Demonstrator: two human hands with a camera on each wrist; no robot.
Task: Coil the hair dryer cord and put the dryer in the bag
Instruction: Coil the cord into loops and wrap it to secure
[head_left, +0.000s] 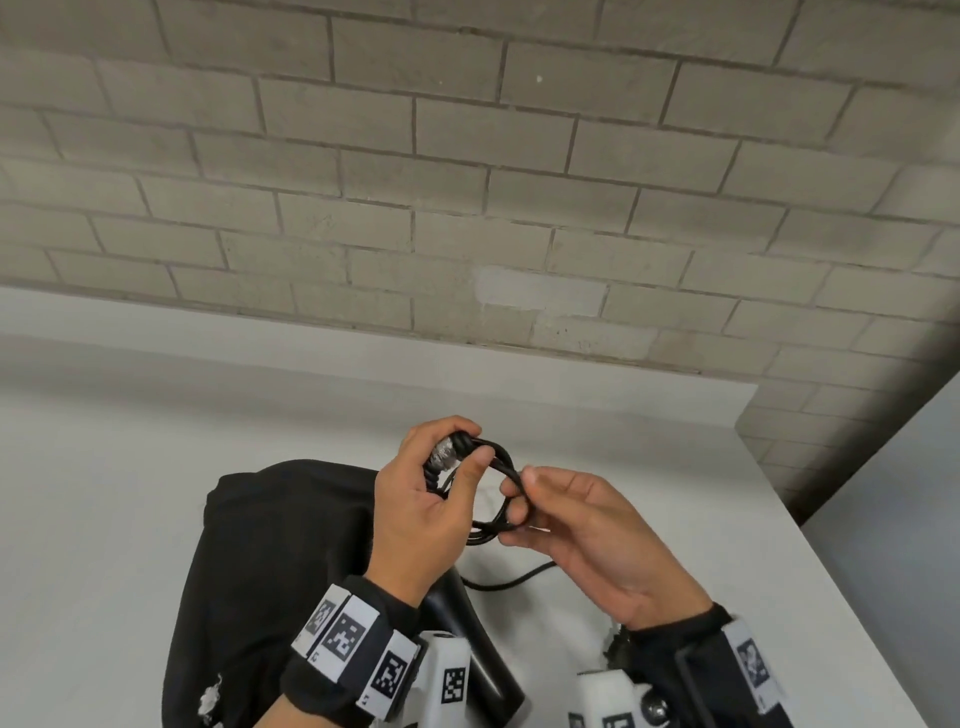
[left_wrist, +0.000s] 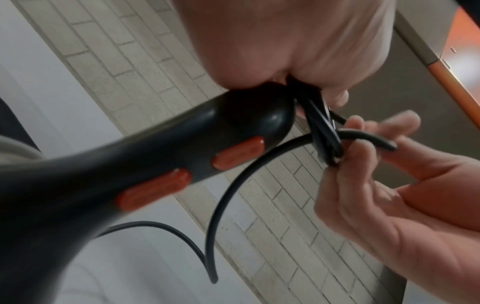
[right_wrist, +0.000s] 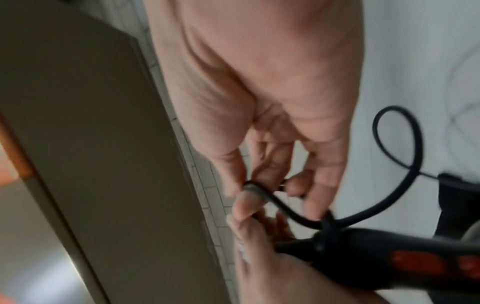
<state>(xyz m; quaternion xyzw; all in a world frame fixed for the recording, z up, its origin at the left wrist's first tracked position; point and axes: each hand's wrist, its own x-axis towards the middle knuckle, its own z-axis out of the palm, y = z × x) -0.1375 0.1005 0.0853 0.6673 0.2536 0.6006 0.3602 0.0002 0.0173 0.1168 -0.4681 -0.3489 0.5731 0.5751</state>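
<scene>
Above the white table (head_left: 156, 467), the left hand (head_left: 421, 514) grips the dryer (left_wrist: 130, 174) handle end and coil; the right hand (head_left: 587, 525) pinches the cord (head_left: 501, 462) loops. Risk: loosened pinch lets the coil spring open.

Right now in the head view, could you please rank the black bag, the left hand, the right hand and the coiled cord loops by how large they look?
1. black bag, largest by far, though partly hidden.
2. left hand and right hand: about alike, so I won't rank them.
3. coiled cord loops, smallest, held between both hands.
</scene>
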